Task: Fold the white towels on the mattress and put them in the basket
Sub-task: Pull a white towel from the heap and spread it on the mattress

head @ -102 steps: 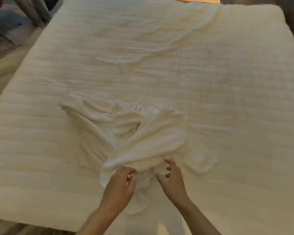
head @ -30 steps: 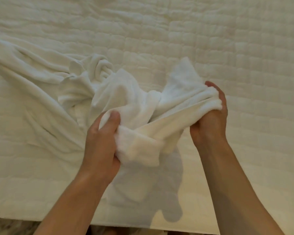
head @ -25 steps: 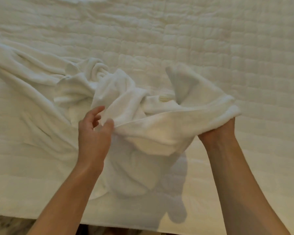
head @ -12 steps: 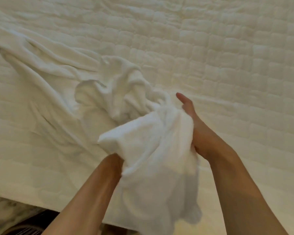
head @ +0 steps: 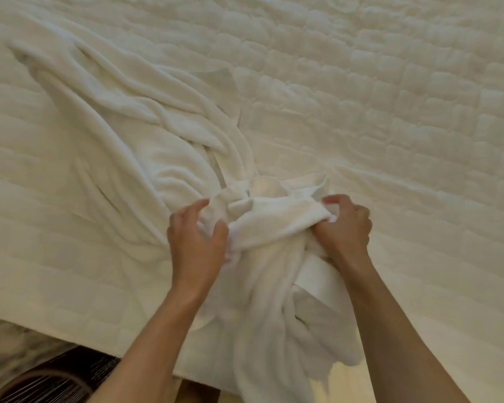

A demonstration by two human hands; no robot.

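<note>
Clutching bunched white towel (head: pixel 274 228) in left hand (head: pixel 197 245) and right hand (head: pixel 344 231), fingers curled, risking dragging tangled second towel (head: pixel 157 126) off mattress (head: pixel 390 112).

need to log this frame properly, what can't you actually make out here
All head view:
- Towel count: the bunched towel between the left hand and right hand merges with the spread cloth; one piece or two, unclear.
- Right hand's fingertips: buried in the bunched towel.
- Bottom left, the dark ribbed object: blurred, cut by the frame edge; basket or not, unclear.
- Bunched towel's lower end: cut by the bottom edge.
</note>
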